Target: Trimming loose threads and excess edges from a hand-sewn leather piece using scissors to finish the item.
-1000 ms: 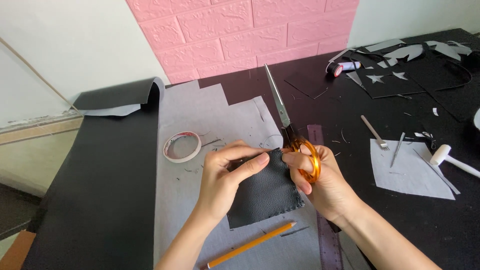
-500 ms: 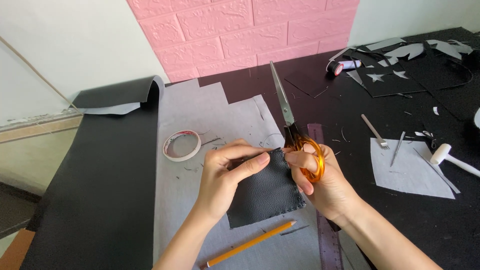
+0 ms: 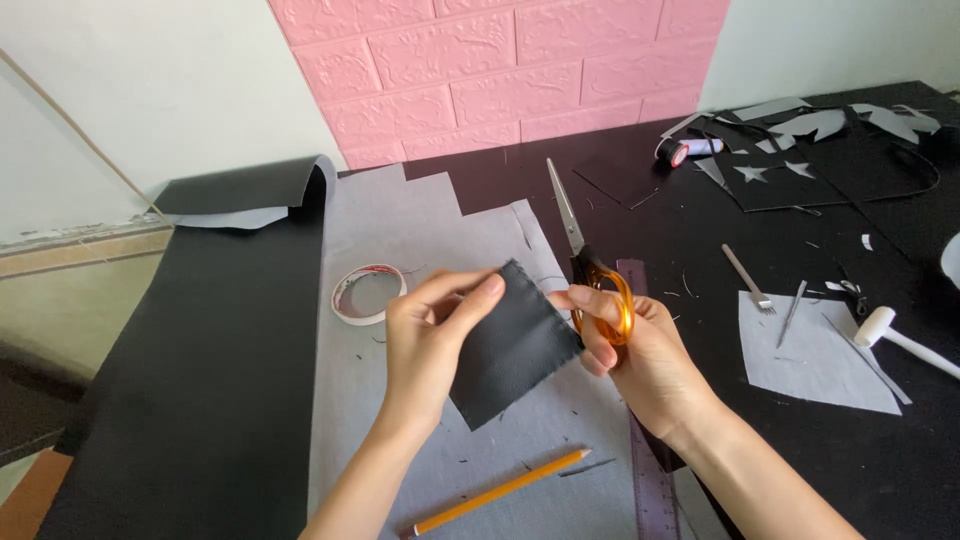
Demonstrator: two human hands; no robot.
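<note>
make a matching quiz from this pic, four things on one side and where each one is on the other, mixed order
Things:
1. scissors
2. black patch
3. pencil
4. tape roll

Places:
A. lying on the grey sheet near the bottom edge
B. in the right hand
C. on the grey sheet, left of the left hand
D. pinched in the left hand

Pairs: 1-B, 2-D, 3-A, 4-C
</note>
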